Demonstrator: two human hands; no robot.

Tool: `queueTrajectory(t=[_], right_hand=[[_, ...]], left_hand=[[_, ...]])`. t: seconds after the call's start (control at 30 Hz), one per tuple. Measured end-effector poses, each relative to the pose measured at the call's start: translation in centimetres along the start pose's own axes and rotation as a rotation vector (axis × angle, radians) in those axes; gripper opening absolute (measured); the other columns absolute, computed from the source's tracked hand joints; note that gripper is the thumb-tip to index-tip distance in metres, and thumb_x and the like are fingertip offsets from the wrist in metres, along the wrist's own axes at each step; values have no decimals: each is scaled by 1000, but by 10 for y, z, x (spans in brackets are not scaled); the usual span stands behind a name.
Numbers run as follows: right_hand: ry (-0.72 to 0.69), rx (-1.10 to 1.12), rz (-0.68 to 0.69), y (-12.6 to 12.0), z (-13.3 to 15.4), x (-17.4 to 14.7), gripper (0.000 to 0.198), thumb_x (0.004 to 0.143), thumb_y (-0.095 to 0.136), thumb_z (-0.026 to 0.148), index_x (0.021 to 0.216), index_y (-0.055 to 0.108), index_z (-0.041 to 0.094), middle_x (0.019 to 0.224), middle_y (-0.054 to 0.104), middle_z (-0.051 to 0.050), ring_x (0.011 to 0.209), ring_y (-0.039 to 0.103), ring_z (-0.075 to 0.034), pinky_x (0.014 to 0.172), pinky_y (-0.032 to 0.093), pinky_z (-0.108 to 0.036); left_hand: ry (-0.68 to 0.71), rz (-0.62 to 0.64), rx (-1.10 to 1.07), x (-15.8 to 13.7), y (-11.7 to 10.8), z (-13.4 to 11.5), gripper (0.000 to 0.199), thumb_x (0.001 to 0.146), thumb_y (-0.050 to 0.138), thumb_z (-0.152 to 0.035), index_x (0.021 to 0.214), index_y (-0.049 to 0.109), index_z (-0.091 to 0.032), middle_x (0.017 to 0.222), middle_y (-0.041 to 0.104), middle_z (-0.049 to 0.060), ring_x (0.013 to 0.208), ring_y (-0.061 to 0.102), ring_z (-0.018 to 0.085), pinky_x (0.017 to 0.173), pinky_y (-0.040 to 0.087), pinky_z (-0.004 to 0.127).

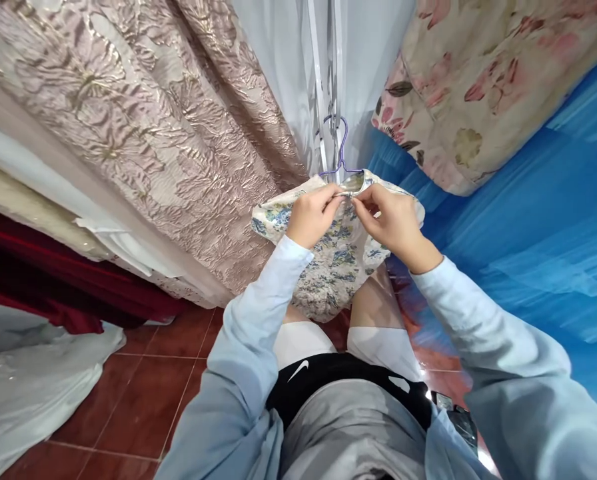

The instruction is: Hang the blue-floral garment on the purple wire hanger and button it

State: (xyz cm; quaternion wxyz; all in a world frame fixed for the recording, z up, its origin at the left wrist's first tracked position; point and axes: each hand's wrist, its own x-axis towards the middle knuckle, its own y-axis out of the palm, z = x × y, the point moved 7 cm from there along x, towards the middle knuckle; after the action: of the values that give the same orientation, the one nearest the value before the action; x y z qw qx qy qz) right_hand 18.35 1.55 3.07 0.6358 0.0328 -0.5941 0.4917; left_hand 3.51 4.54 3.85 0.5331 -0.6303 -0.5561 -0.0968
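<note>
Floral garment (pixel 334 267) hangs on purple hanger (pixel 343 159) in front of wearer's legs, hanger hook up against the white strips (pixel 317 73). Left hand (pixel 314 215) at left of neckline, fingers pinched together on its edge. Right hand (pixel 389 217) just beside it, thumb and index fingers clamped on the same edge. Can't tell what small detail sits between them, too fine. Pink brocade fabric (pixel 143 133) on left, blue fabric (pixel 543 220) on right, second floral cloth (pixel 498 87) upper right. Red tile floor (pixel 143 393) below.
</note>
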Motion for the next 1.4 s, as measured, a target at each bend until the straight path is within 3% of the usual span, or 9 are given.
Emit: queueTrajectory(t=[0.13,0.33,0.6,0.8,0.9,1.0,1.17,1.3,1.4], right_hand=[[26,62,-45,14,-3,-6,25,100,50,38,84,58,20,66,67,-2,54,59,-14,55,41,-25],[139,101,8,25,-5,-11,25,98,52,40,86,61,20,69,69,-3,58,61,-15,59,43,-26],[216,54,67,47,4,-18,23,100,47,36,91,61,20,67,69,-3,58,61,-17,60,40,-26],[196,-84,303,74,2,-62,23,98,47,32,88,63,18,65,70,-5,57,63,-18,60,34,-26],[198,-110,369,79,6,-76,28,102,44,34,94,65,16,69,72,-7,60,66,-19,60,34,-27],[196,-200,600,102,12,-87,28,101,44,29,103,66,12,80,77,-14,68,70,-25,60,33,-29],[169,-231,926,128,30,-119,28,101,44,22,110,66,8,88,78,-19,74,73,-29,59,35,-32],[209,-9,671,99,43,-97,34,103,49,40,116,62,13,85,76,-12,76,71,-29,66,43,-33],[75,179,389,84,55,-53,34,100,52,38,124,59,15,113,73,-17,104,68,-30,86,49,-38]], left_hand=[[-31,-28,23,-2,-4,-4,29,103,53,-41,90,66,-18,70,61,1,66,58,16,70,45,28],[-95,135,-66,-8,-10,-1,24,96,64,-37,80,62,-19,64,54,1,68,58,20,74,45,30],[-127,-151,-158,-10,-14,-4,31,98,62,-43,79,60,-18,67,52,-1,69,56,15,78,46,29],[-257,-407,-319,-17,-45,23,32,96,65,-46,81,61,-18,73,53,-1,73,58,13,75,48,25],[-422,-429,-506,-35,-47,57,37,91,71,-49,76,57,-18,69,49,-2,67,56,11,68,51,23],[-593,-423,-693,-53,-39,79,39,86,75,-53,78,56,-19,66,45,-3,62,53,10,63,52,23],[-552,-529,-709,-51,-56,73,43,87,72,-58,82,52,-20,69,45,-3,64,53,10,63,51,22],[-493,-481,-612,-50,-76,74,43,84,79,-51,83,49,-19,74,47,-3,72,56,12,70,50,24],[-425,-449,-409,-57,-94,92,42,72,91,-29,91,55,-19,85,55,-3,83,58,13,80,50,26]])
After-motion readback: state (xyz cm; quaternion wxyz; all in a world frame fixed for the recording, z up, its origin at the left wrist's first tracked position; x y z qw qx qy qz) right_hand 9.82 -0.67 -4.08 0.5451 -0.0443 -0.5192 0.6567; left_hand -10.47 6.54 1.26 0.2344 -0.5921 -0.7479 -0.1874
